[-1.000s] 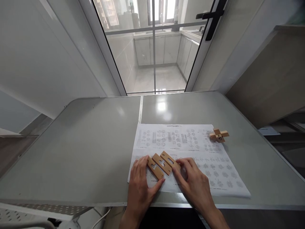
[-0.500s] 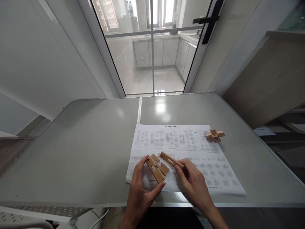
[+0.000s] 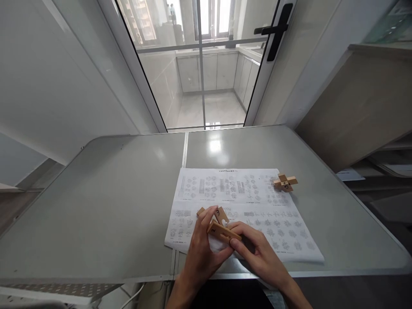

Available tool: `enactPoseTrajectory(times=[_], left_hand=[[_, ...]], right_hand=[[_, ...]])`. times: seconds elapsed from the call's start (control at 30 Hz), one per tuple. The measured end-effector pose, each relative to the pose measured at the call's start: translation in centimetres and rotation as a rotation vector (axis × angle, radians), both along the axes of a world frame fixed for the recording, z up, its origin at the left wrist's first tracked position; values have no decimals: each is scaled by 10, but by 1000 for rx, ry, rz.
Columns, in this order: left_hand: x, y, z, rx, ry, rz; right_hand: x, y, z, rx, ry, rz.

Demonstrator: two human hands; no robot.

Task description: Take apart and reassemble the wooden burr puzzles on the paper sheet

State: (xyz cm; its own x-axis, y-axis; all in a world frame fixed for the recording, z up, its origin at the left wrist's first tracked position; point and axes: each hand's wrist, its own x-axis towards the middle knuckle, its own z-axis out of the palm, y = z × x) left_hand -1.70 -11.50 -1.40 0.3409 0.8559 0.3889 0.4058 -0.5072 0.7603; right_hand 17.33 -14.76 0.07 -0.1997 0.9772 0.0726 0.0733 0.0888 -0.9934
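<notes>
Over a printed sheet point(image 3: 277, 214), my left hand point(image 3: 202, 249) is closed around notched wooden puzzle pieces point(image 3: 222, 215), one bearing a number. Its fingers and the front piece cover much of them. A flat wooden piece marked 2 point(image 3: 222, 231), with a slot along it, is pinched at its right end by my right hand point(image 3: 262, 253). That piece lies slantwise in front of the others, close to my left fingers; whether it touches them I cannot tell. A cross-shaped wooden assembly point(image 3: 285, 183) rests at the sheet's upper right edge.
The grey table point(image 3: 128, 193) has a metal seam and a pale front edge close to my wrists. Beyond its far side stands a glass door point(image 3: 222, 103) with a black handle point(image 3: 279, 30). A shelf unit point(image 3: 363, 94) is at the right.
The piece marked 2 has come down and left, in front of the other pieces. My left hand has tilted those pieces upward. The view has shifted slightly.
</notes>
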Motion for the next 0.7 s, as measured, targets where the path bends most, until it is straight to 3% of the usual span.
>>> enactPoseTrajectory(times=[0.13,0.3,0.43,0.7], left_hand=[[-6,0,8,-38,-17,-62],[-10,3,19,-88,-81,4],[-9,2,25,-250,-131,-26],[-3,-5,22,-664,-457,137]], right_hand=[[-2,-2,1,-12,-12,-72],[-2,-3,-2,-5,-67,-96],[-3,-2,-5,-33,-97,-185],[0,-2,-18,-82,-73,-372]])
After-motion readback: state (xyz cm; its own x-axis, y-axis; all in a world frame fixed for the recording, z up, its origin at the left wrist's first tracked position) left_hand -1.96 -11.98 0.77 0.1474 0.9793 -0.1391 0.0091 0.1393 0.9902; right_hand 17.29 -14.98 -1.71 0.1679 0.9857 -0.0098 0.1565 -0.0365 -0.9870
